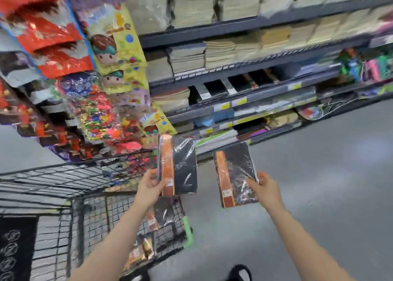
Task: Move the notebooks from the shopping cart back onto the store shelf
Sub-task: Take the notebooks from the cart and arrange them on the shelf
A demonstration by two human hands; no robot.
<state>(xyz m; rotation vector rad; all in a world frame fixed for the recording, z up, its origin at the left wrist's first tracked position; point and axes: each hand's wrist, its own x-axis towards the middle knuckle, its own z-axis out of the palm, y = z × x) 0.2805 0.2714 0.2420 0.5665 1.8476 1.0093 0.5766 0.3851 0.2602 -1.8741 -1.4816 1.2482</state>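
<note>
Black wire forms the cart (63, 178) at lower left, nearest to me; more notebooks (158, 216) lie against its right wall, wrapped in clear film, blurred in detail. Above the cart's right edge, my left hand (150, 187) grips the left notebook (177, 165) at its lower left corner, fingers curled round the edge, thumb on the cover. That notebook is black with an orange band down its left side and stands nearly upright in the air. Just beside it, apart from it, my right hand (266, 188) holds the right notebook (235, 176) by its lower right edge, thumb pressed on the cover and fingers hidden behind. It has the same black cover and orange band, and tilts slightly left. Grey floor (319, 174) lies beneath it. Farther off, the shelf (244, 99) carries dark uprights with gaps between them, yellow price tags below, and stacked pale paper on the tiers above. Bright foil bags (53, 36) hang at far left.
</note>
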